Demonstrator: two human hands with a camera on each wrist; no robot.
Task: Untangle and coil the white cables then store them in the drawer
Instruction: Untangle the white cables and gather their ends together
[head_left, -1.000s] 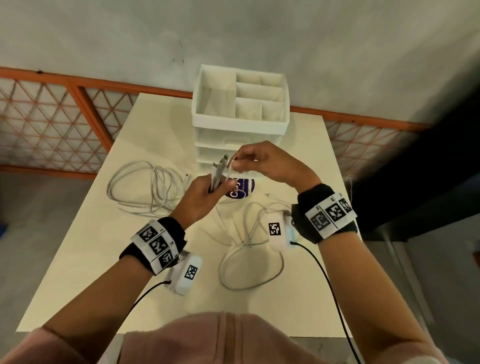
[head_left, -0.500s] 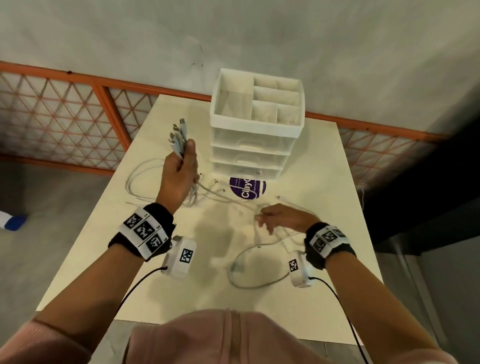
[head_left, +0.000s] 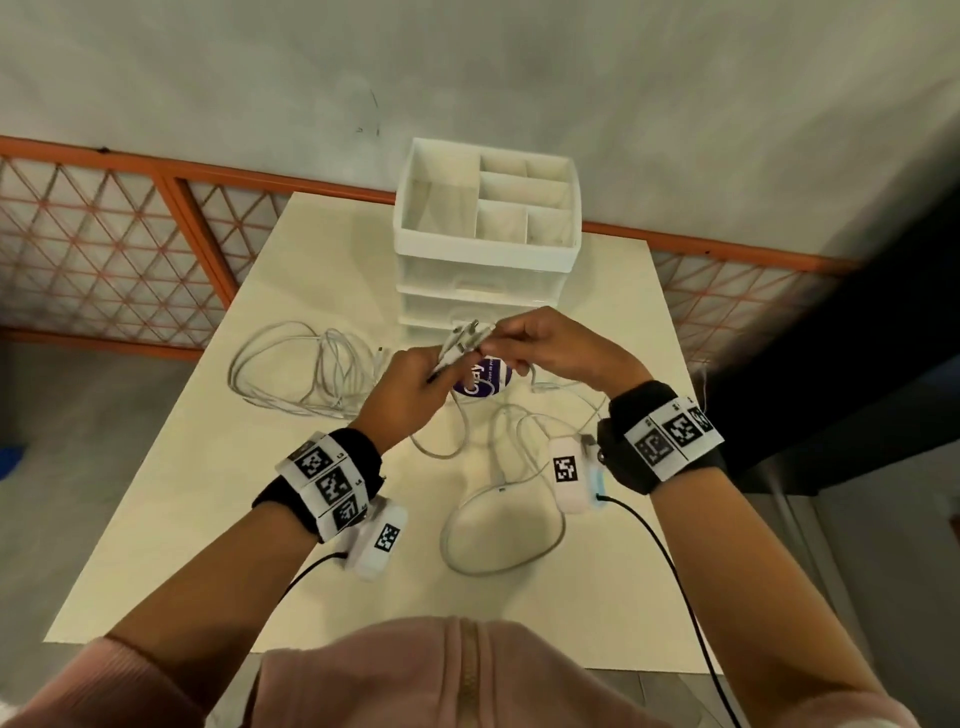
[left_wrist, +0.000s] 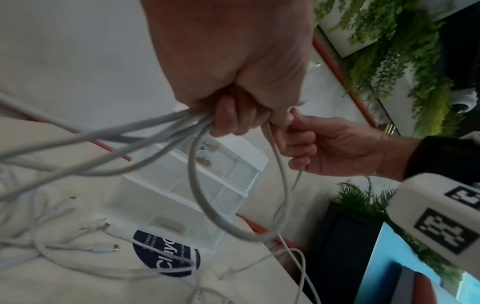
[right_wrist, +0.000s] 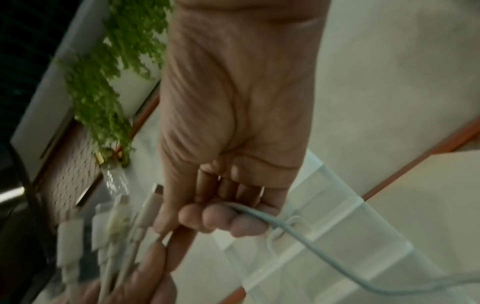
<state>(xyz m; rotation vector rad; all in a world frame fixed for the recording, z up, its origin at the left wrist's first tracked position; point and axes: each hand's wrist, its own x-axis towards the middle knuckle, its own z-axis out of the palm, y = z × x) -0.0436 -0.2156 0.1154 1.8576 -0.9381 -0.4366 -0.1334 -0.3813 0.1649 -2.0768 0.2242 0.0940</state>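
Hands, both raised above the table (head_left: 218, 467) in front of the drawer unit. Left hand (head_left: 402, 392): fingers curled round a bundle of white cables (head_left: 460, 345), connector ends projecting up past the thumb; from the left wrist view the strands (left_wrist: 145, 131) leave the underside of the fist and trail down to the table. Right hand (head_left: 550, 345): fingertips (right_wrist: 207, 216) pinch a single cable (right_wrist: 306, 242) right against the bundled connector ends (right_wrist: 114, 224), touching the left hand's bundle.

Cables, remainder: one loose heap of loops (head_left: 301, 371) lying on the table to the left of the hands; one open loop (head_left: 501, 525) on the table nearer the person, below the right wrist; further strands run between these and the held bundle, tangled.

Drawer unit (head_left: 485, 249): white, with stacked translucent drawers, all appearing pushed in; open tray with compartments on top; stands at the far middle of the table.

Round purple sticker (head_left: 480, 382): flat on the table just before the drawer unit, partly covered by the hands.

Surroundings: orange lattice railing (head_left: 130, 260) behind the table; grey wall beyond it.
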